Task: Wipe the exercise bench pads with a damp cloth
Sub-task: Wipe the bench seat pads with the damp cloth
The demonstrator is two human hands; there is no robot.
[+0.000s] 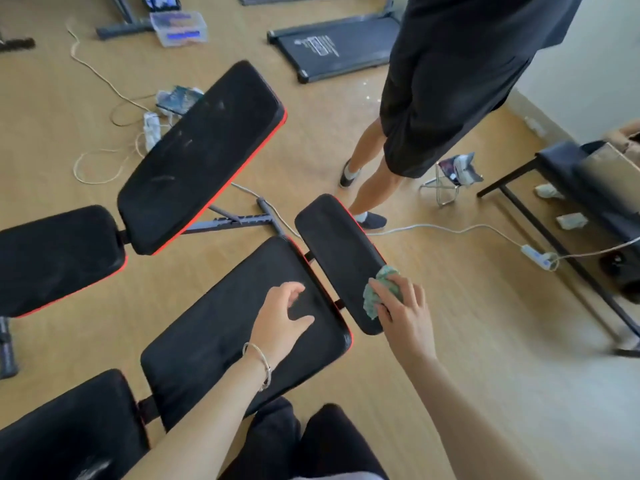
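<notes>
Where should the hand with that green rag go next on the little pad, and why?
Probably sweep the cloth away along the small end pad. The right hand holds it against the pad's near right edge, so most of that pad lies beyond it, likely unwiped. The left hand is over the long pad, holding nothing.

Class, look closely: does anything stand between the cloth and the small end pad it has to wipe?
Nothing visible. The right hand presses the cloth onto the end pad; the left hand is over the neighbouring pad.
</notes>
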